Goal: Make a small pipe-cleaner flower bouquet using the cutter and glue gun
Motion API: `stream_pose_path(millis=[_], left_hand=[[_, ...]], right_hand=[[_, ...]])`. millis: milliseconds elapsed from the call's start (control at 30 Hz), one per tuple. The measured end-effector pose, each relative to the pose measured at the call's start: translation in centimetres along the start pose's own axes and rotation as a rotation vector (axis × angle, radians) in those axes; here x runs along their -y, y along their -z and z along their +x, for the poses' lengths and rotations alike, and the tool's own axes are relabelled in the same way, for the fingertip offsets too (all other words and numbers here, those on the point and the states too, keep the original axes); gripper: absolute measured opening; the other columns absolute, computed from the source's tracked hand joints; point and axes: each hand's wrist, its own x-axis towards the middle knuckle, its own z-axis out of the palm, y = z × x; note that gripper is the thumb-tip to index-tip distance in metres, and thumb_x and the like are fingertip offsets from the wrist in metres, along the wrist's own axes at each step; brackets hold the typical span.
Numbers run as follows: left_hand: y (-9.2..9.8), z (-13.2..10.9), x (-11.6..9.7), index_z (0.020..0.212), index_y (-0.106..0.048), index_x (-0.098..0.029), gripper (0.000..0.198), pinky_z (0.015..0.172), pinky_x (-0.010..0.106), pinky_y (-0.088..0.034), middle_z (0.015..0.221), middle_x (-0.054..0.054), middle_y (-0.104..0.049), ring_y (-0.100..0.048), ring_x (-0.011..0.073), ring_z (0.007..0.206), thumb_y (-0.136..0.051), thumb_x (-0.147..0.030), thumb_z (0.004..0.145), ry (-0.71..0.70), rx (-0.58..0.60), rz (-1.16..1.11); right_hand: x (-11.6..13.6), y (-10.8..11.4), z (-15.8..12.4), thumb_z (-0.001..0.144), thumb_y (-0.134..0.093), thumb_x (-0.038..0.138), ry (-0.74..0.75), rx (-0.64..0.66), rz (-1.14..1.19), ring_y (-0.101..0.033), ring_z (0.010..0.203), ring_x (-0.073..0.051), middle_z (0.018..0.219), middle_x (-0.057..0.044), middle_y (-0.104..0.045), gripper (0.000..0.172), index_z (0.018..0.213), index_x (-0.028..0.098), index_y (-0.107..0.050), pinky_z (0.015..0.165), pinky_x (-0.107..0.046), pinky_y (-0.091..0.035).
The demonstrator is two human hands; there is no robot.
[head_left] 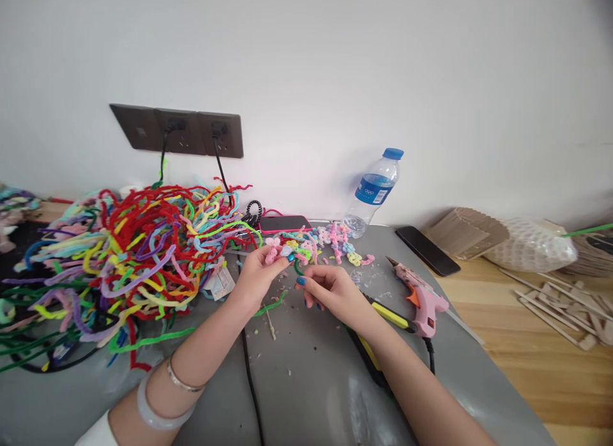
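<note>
Between the thumb and fingers of my left hand (257, 276) is a small bunch of pipe cleaner flowers (272, 243) in pink, pale blue and yellow-green. A short dark green pipe cleaner (297, 267) hangs from the bunch, and my right hand (338, 292) pinches it close to the left fingertips. More pastel pipe cleaner flowers (338, 235) lie just behind the hands, partly overlapping the bunch in view. Below the fingers, a bright green pipe cleaner piece (272, 305) rests on the grey tabletop (306, 382).
A tangled heap of coloured pipe cleaners (148, 254) covers the left. A water bottle (374, 193) leans against the wall. To the right are a pink glue gun (426, 305), yellow-and-black pliers (390, 314), a phone (428, 250) and wooden sticks (555, 312). A black cable (249, 376) crosses the table.
</note>
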Motion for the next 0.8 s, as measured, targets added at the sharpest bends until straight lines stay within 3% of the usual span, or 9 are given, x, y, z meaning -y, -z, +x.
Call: stream_pose_path(millis=[133,233,367,467,600,800], left_hand=[[0.0,0.1,-0.1,0.064,-0.056,-0.017,0.02,0.057,0.022,-0.038,0.062,-0.005,-0.049,-0.045,0.0101,0.061,-0.073,-0.026,0.06,-0.009,-0.069,-0.019],[0.0,0.2,0.0,0.065,-0.057,-0.017,0.018,0.059,0.022,-0.039,0.064,-0.004,-0.049,-0.046,0.0106,0.062,-0.072,-0.025,0.06,0.006,-0.058,-0.002],[0.1,0.1,0.1,0.059,-0.053,-0.018,0.017,0.059,0.022,-0.039,0.056,-0.007,-0.043,-0.042,0.0084,0.055,-0.069,-0.022,0.062,0.009,-0.034,0.016],[0.1,0.1,0.1,0.06,-0.054,-0.018,0.016,0.062,0.024,-0.042,0.055,-0.006,-0.044,-0.051,0.0104,0.058,-0.069,-0.023,0.061,0.04,-0.016,0.013],[0.1,0.1,0.3,0.058,-0.05,-0.019,0.021,0.069,0.026,-0.046,0.053,-0.008,-0.041,-0.055,0.011,0.059,-0.071,-0.021,0.062,0.081,0.032,0.013],[-0.5,-0.5,-0.1,0.06,-0.055,-0.017,0.02,0.078,0.031,-0.051,0.059,-0.006,-0.05,-0.059,0.0097,0.057,-0.074,-0.021,0.062,0.124,0.159,-0.054]], right_hand=[[0.6,0.3,-0.9,0.093,-0.052,0.035,0.043,-0.008,-0.227,-0.041,0.047,-0.01,0.048,0.005,-0.052,0.027,0.07,0.021,-0.05,0.051,-0.024,-0.034],[0.8,0.5,-1.1,0.094,-0.049,0.029,0.114,0.013,-0.377,-0.041,0.047,-0.01,0.049,0.006,-0.05,0.026,0.069,0.021,-0.047,0.052,-0.024,-0.033],[0.8,0.9,-1.0,0.092,-0.049,0.023,0.286,-0.158,-0.514,-0.046,0.054,-0.012,0.061,0.002,-0.056,0.013,0.084,0.02,-0.06,0.054,-0.024,-0.034],[0.7,1.4,-0.9,0.093,-0.049,0.023,0.308,-0.278,-0.5,-0.053,0.058,-0.014,0.067,0.001,-0.061,0.014,0.097,0.02,-0.062,0.058,-0.025,-0.039],[0.4,2.1,-0.8,0.093,-0.051,0.025,0.302,-0.326,-0.406,-0.063,0.071,-0.016,0.082,-0.004,-0.069,0.013,0.093,0.02,-0.063,0.067,-0.026,-0.047],[0.1,2.6,-0.4,0.092,-0.052,0.027,0.249,-0.346,-0.258,-0.062,0.067,-0.016,0.08,-0.003,-0.067,0.012,0.09,0.02,-0.062,0.061,-0.026,-0.048]])
